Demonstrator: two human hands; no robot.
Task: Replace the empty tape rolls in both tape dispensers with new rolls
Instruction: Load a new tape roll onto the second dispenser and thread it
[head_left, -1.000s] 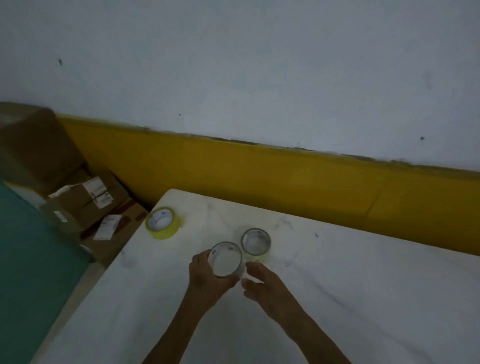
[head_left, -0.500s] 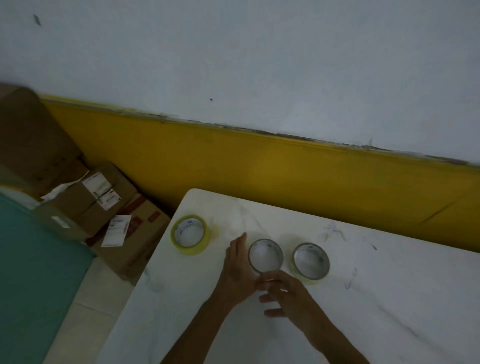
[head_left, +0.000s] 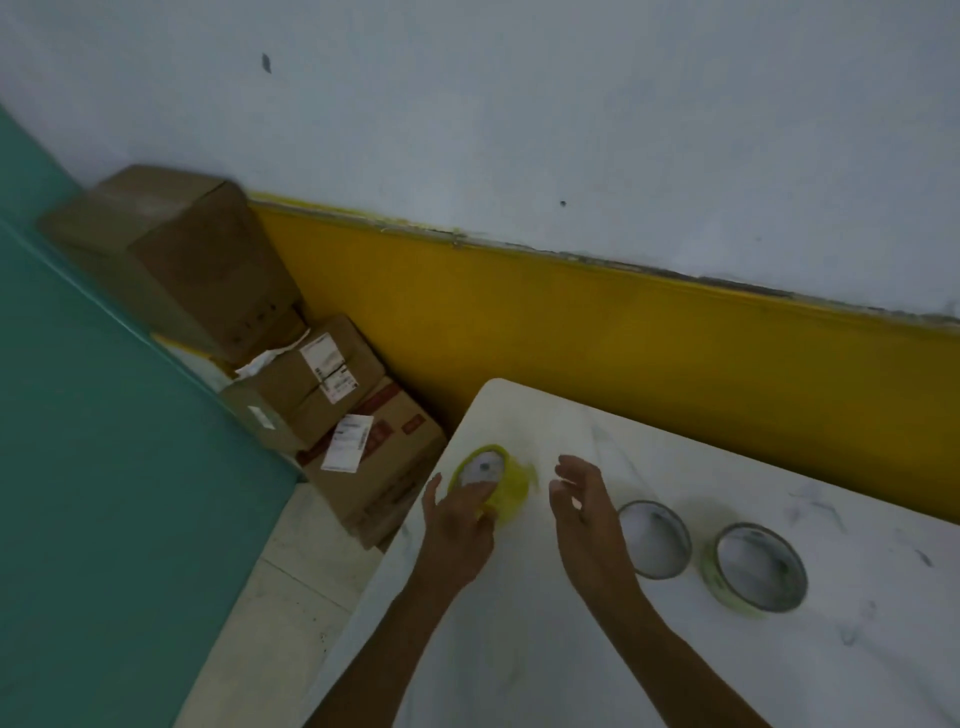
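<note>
A yellow tape roll (head_left: 491, 486) was gripped by the left hand (head_left: 457, 530) near the table's (head_left: 571, 649) far left corner, tipped up on edge and pretty blurred, so whether it was touching the tabletop couldn't be told. The fingers were curled over its near side. The right hand (head_left: 584, 512) was held just beside it, spread open with fingers loosely bent, nothing in it. Two more rolls were laid flat further along toward the right: a thin grey-rimmed one (head_left: 654, 538) just beside the right wrist, and a pale greenish one (head_left: 753, 569) next to that, the two close together but seemingly not touching. The marble-look tabletop was scuffed with dark marks. Cardboard boxes (head_left: 332, 395) with shipping labels were stacked on the floor past the left edge, against a yellow-and-white wall (head_left: 623, 332).
</note>
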